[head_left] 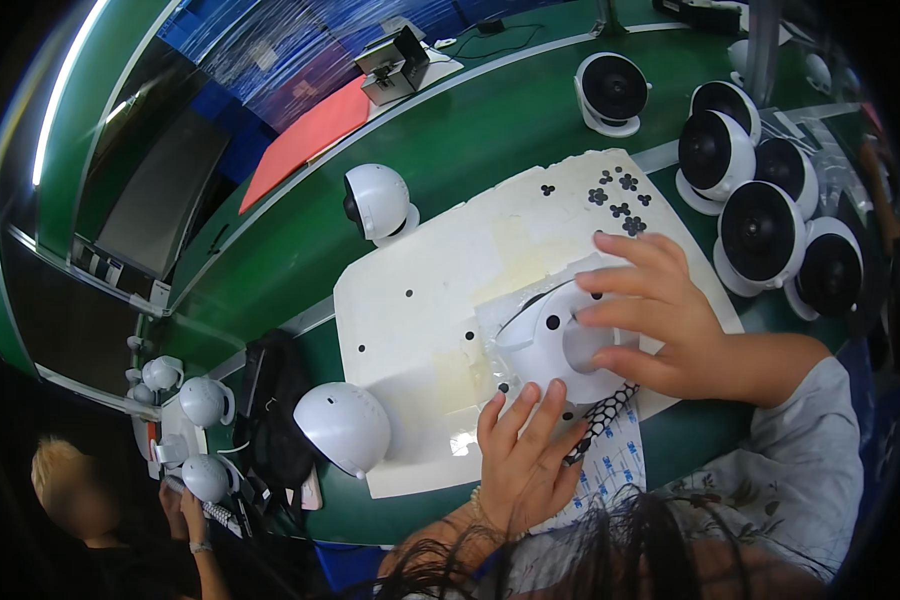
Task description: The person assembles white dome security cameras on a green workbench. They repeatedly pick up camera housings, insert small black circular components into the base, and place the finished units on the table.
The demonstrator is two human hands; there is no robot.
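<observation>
A white ball-shaped device (540, 345) lies on clear plastic film, with small black round pads (553, 322) on and around it. My right hand (670, 320) curves its thumb and fingers about the device's grey-white foot, with the index finger raised. My left hand (530, 455) has its fingers stretched and apart, with the fingertips against the device's near edge. Beside its thumb is a black honeycomb-patterned strip (610, 408), over a printed white backing sheet (615, 465). Whether the thumb grips the strip, I cannot tell.
Beneath the device is a worn cream board (420, 265), with black pads clustered at its far right. White devices (342, 430) stand around it, several with black fronts (760, 225) at the right. A black bag (270, 400) lies left. A co-worker (80, 500) handles devices at the lower left.
</observation>
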